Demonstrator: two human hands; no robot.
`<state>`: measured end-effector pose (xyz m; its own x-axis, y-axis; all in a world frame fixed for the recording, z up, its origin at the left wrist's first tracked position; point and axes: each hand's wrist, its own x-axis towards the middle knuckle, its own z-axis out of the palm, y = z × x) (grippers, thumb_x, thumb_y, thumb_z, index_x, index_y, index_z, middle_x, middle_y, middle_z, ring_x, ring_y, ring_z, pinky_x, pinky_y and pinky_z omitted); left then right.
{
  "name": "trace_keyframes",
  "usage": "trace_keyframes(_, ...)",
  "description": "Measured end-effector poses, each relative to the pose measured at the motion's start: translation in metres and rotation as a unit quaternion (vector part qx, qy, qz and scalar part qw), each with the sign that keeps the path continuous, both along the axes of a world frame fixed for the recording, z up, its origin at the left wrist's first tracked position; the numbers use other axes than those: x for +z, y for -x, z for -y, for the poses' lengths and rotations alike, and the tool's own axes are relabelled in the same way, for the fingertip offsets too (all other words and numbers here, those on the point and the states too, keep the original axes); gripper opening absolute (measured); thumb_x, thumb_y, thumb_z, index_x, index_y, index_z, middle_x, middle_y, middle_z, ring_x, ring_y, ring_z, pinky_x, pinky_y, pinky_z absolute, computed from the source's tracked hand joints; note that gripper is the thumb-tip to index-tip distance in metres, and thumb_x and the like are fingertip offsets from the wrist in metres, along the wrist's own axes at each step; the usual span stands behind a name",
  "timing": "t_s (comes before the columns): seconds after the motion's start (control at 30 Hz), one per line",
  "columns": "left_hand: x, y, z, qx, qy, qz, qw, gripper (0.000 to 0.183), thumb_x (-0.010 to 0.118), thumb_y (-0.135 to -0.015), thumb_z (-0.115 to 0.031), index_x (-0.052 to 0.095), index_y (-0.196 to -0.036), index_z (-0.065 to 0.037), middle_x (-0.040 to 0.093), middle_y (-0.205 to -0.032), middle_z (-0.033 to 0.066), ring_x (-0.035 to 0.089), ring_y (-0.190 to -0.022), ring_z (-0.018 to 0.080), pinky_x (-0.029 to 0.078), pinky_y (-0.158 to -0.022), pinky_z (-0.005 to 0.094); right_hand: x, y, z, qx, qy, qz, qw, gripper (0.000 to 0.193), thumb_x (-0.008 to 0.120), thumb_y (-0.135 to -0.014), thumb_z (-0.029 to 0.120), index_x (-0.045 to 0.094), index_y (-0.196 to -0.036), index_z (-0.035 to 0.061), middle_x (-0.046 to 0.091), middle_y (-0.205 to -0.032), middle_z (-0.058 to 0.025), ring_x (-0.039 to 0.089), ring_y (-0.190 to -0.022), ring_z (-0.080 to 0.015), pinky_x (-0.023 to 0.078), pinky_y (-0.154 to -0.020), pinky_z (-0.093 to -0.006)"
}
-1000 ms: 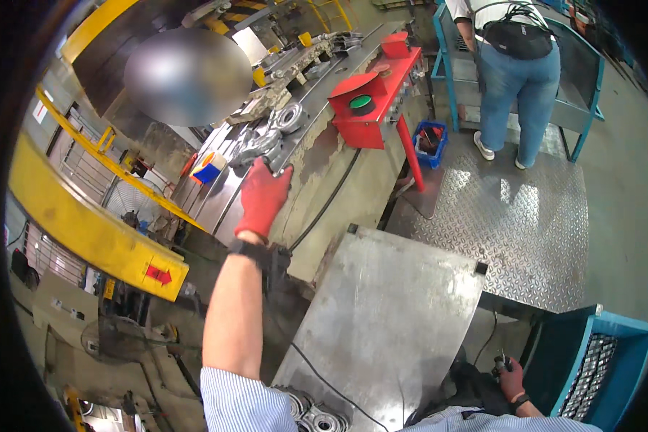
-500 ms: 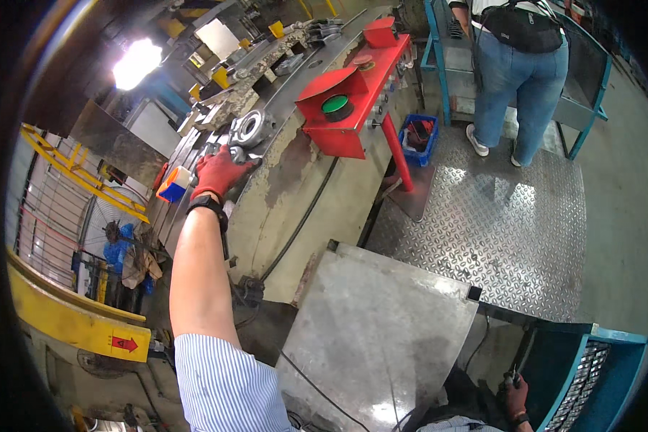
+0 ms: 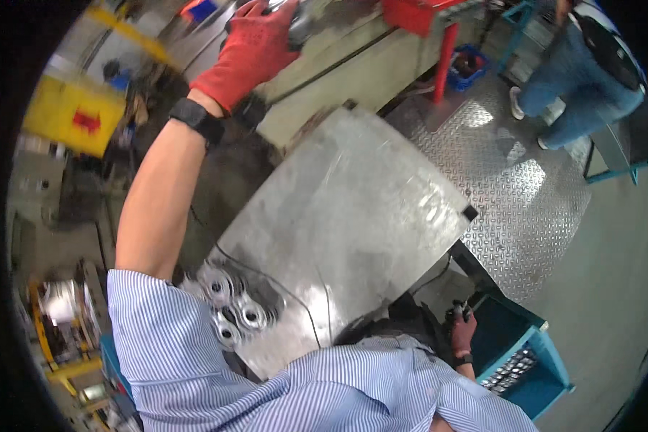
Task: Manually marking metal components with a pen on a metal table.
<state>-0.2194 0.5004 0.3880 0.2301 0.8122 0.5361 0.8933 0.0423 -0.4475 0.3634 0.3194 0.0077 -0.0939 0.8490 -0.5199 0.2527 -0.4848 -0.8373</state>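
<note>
Since half a second ago my view has swung down: the left hand (image 3: 255, 49) has shifted to the upper edge of the frame, most of the bench has slid out, and the stacked ring-shaped metal parts (image 3: 252, 315) have come well into sight. Going left to right, I have a yellow panel (image 3: 68, 111) at upper left, then those stacked parts at lower left, resting on the corner of a metal table (image 3: 353, 201). Above them, the red-gloved left hand bends over a grey metal part (image 3: 301, 27) at top centre; its thumb stands apart from the fingers, and with the blur and cut-off I cannot tell whether they are clamped on it. I read the step in hand as handling that part at the bench; the next move, I judge, calls for a sure grip and a clear path for the forearm. A red stand (image 3: 414, 16) is at the top, right of centre. At lower right, the fingers of the right hand (image 3: 464, 334) are wrapped around a small dark object (image 3: 457, 312), just beside a teal bin (image 3: 547, 360). A co-worker (image 3: 579, 97) stands at upper right.
</note>
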Motion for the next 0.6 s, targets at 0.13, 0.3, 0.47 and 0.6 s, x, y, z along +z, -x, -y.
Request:
trace_keyframes(0.13,-0.024,-0.072,0.099,0.052,-0.004,0.421,0.906,0.054,0.076,-0.067,-0.028,0.054,-0.111,-0.004,0.062,-0.093,0.0188,0.060,-0.091,0.0297,0.047,-0.078,0.0391,-0.026,-0.004,0.000,0.032,0.015,-0.002,0.999,0.026,0.059,-0.089,0.013,0.059,-0.110,-0.0002,0.064,-0.091,-0.0070,0.058,-0.079,-0.0146,0.048,-0.070,-0.0285)
trace_keyframes(0.3,-0.144,-0.119,0.223,0.096,-0.152,0.818,0.546,0.031,0.068,-0.078,-0.015,0.060,-0.105,-0.001,0.064,-0.093,0.0068,0.062,-0.082,0.0147,0.049,-0.071,0.0293,-0.021,0.020,-0.006,0.143,-0.014,-0.032,0.989,0.029,0.062,-0.088,0.025,0.060,-0.108,0.0029,0.063,-0.084,-0.0040,0.057,-0.071,-0.0118,0.047,-0.061,-0.0264)
trace_keyframes(0.47,-0.264,-0.185,0.299,0.061,-0.402,0.897,0.173,0.024,0.063,-0.084,-0.011,0.060,-0.106,-0.004,0.062,-0.096,0.0030,0.059,-0.085,0.0133,0.047,-0.077,0.0268,-0.017,0.034,-0.009,0.243,-0.042,-0.045,0.968,0.026,0.059,-0.089,0.017,0.059,-0.110,0.0018,0.064,-0.088,-0.0059,0.059,-0.077,-0.0134,0.048,-0.068,-0.0275)
trace_keyframes(0.6,-0.309,-0.221,0.330,0.084,-0.464,0.872,0.130,0.026,0.063,-0.084,-0.011,0.059,-0.109,-0.005,0.062,-0.096,0.0028,0.059,-0.086,0.0131,0.047,-0.077,0.0265,-0.015,0.045,-0.007,0.277,-0.010,-0.004,0.961,0.026,0.057,-0.088,0.009,0.059,-0.113,0.0012,0.065,-0.097,-0.0080,0.060,-0.083,-0.0148,0.049,-0.074,-0.0304)
